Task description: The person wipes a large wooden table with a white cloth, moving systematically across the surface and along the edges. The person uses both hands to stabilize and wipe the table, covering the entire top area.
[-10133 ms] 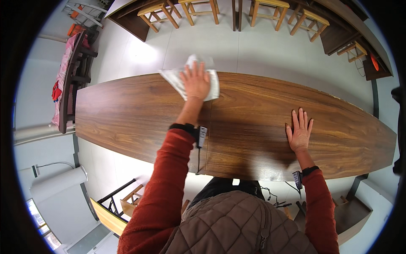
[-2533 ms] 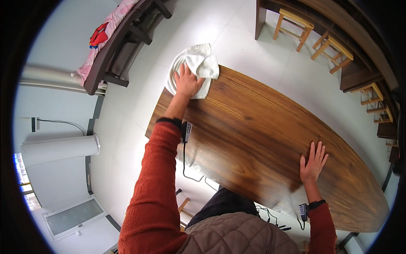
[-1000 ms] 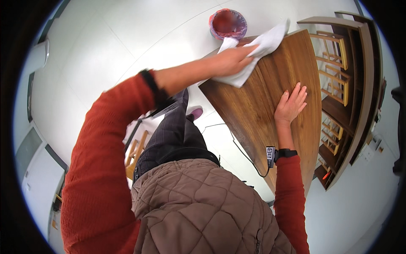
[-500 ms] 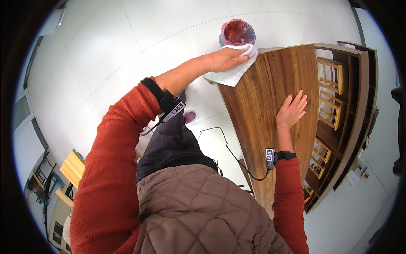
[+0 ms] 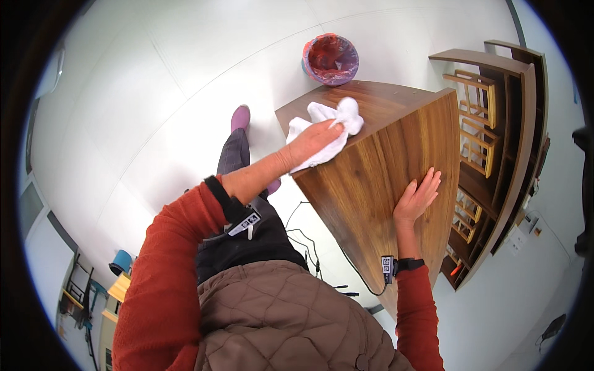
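Note:
My left hand [image 5: 312,143] is closed on a white cloth [image 5: 325,153], which is bunched above the fingers and hangs loosely beside the hand. It lies at the upper left corner of a brown wood-grain table [image 5: 377,185], over the edge between the top and the end panel [image 5: 383,99]. My right hand [image 5: 417,198] rests flat on the tabletop, fingers stretched out, near the right edge. Nothing is in it.
A bin with a red and purple liner [image 5: 331,60] stands on the floor beyond the table's end. On the right, a brown shelf unit [image 5: 516,142] holds several small wooden racks [image 5: 476,145]. A black cable [image 5: 352,263] runs near the table's left edge.
My left hand has drawn the cloth back toward me and left, onto the near corner. More of the end panel and bin now shows. My right hand stays flat on the top, appearing slightly lower.

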A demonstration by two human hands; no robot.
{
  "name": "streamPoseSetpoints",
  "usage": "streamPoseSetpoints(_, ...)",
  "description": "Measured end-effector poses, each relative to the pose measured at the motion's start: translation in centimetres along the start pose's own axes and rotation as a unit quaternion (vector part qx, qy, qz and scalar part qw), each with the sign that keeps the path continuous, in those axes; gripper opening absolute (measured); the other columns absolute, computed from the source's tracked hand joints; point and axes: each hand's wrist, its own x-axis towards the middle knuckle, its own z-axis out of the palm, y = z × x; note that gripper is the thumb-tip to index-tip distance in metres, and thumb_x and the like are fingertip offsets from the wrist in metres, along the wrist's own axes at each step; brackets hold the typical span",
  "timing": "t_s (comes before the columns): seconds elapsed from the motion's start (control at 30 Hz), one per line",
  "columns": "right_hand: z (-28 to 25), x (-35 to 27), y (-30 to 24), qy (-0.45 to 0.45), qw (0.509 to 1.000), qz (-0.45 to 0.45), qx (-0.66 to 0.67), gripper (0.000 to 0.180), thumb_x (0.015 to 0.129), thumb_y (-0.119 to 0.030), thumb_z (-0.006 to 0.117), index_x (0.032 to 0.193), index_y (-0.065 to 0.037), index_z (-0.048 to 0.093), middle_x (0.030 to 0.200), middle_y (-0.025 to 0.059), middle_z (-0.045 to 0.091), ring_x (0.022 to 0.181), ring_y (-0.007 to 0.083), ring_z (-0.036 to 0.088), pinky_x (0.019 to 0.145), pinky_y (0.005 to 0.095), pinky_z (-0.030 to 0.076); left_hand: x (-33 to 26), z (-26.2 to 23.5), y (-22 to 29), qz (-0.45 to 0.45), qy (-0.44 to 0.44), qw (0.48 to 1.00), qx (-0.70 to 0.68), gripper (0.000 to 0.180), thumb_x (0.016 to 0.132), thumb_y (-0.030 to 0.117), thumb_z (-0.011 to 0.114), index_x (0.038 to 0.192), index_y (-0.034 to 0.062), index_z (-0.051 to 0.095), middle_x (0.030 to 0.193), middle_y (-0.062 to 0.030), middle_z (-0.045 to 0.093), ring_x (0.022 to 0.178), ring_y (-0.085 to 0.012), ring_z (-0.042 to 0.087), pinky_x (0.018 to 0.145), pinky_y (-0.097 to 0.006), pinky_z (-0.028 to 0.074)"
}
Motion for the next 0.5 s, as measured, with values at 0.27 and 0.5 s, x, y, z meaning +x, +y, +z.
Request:
streamPoseSetpoints(0.27,-0.7,-0.1,-0.4,-0.021,1.000,0.011,0.004,0.062,0.098,-0.036,0.036,0.150,-0.001,0.029,0.158,0.0223,0.021,0.146,0.0427,0.019,0.116,0.0570,0.010,6.0,2.1,1.0,0.089,-0.005,0.995,-0.045,0.040,0.099,0.043,0.049,0.112,0.0072,0.061,0.099,-0.0028,0.055,0.093,-0.0136,0.051,0.079,-0.027,0.044)
streamPoseSetpoints(0.5,-1.0,0.0,-0.8,-0.021,1.000,-0.003,0.023,0.065,0.099,-0.038,0.035,0.148,0.003,0.029,0.158,0.0255,0.020,0.145,0.0445,0.018,0.116,0.0563,0.008,8.7,-1.3,-6.3,0.046,0.021,0.952,0.303,0.040,0.097,0.036,0.057,0.126,0.0087,0.057,0.128,-0.0150,0.055,0.115,-0.0262,0.053,0.097,-0.034,0.043)
